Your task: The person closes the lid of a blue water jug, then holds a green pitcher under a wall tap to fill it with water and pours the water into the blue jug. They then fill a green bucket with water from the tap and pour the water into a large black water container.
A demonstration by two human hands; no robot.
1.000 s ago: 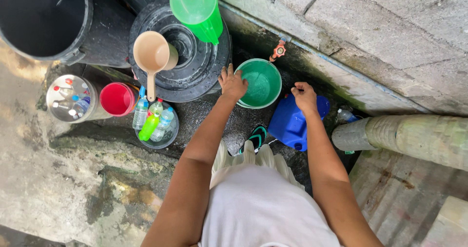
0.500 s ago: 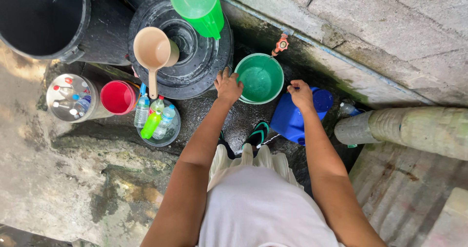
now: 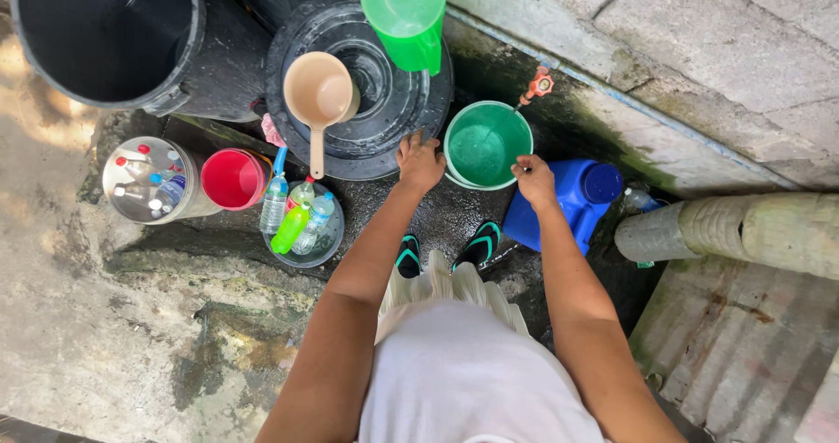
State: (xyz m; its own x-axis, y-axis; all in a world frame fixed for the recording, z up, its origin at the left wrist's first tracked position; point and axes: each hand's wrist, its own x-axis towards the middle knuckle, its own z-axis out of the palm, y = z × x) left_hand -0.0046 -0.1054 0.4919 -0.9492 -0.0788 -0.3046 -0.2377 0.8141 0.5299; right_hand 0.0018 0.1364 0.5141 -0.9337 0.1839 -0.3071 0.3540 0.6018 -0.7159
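- Your big black plastic barrel (image 3: 105, 37) at far left is cut by the top edge.
- The green plastic jug (image 3: 406, 15) loses its top there too.
- Your right hand (image 3: 535, 181) hides the blue plastic jerrycan's (image 3: 572, 200) near-left corner.
- Your feet sit half hidden under your skirt.

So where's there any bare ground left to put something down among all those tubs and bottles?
Bare wet ground shows between the basin of bottles and the feet, just below the left hand. The wide concrete at lower left is open too. It is crowded around the green bucket, blue jug, black lid and red cup.
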